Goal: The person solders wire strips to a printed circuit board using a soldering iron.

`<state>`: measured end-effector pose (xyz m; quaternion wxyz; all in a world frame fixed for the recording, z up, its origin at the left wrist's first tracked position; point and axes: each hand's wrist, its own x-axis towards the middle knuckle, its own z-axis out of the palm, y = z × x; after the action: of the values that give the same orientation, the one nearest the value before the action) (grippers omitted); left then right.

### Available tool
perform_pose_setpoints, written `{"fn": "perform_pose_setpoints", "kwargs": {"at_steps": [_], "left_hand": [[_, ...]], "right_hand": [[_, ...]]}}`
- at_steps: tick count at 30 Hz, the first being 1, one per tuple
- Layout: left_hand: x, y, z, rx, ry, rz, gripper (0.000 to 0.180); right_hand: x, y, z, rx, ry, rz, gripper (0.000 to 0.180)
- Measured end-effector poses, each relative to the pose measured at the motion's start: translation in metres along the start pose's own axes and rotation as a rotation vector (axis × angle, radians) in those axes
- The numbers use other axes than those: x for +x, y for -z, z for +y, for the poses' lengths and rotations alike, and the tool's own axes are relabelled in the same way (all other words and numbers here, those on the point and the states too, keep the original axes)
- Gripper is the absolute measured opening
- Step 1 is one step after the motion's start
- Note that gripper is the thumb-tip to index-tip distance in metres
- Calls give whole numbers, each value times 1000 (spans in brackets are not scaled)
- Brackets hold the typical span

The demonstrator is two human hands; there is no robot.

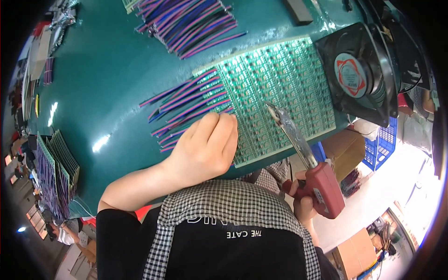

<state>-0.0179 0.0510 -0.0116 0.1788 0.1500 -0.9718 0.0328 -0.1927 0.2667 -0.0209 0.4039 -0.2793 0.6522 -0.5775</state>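
Observation:
A green circuit board panel lies on the green table, rows of small parts across it. Thin pink, blue and black wires stick out from its left edge. Over that edge rests my left hand, fingers curled closed among the wire ends; what they pinch is hidden beneath them. In my right hand is a red soldering gun, gripped by its handle below the table's front edge. Its long metal barrel slants up and left, the tip above the middle of the panel.
A black fan stands at the panel's right. Beyond the panel lies a heap of loose wires, with a dark grey bar farther right. Wired boards stand stacked at the table's left edge. A blue crate is at the right.

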Motion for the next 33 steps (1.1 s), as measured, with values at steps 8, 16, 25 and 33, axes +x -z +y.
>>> {"fn": "perform_pose_setpoints", "kwargs": {"at_steps": [8, 16, 25, 33], "left_hand": [[61, 6, -58, -230, 213, 27, 5], [90, -30, -79, 103, 236, -144, 15], [9, 4, -20, -363, 210, 111, 27], [-5, 2, -2, -370, 269, 103, 27]], "right_hand": [[-8, -2, 5, 61, 24, 128, 82], [-19, 12, 6, 96, -20, 44, 74], [-12, 14, 13, 129, 23, -64, 77], [-6, 8, 5, 83, 40, -135, 79]]}}
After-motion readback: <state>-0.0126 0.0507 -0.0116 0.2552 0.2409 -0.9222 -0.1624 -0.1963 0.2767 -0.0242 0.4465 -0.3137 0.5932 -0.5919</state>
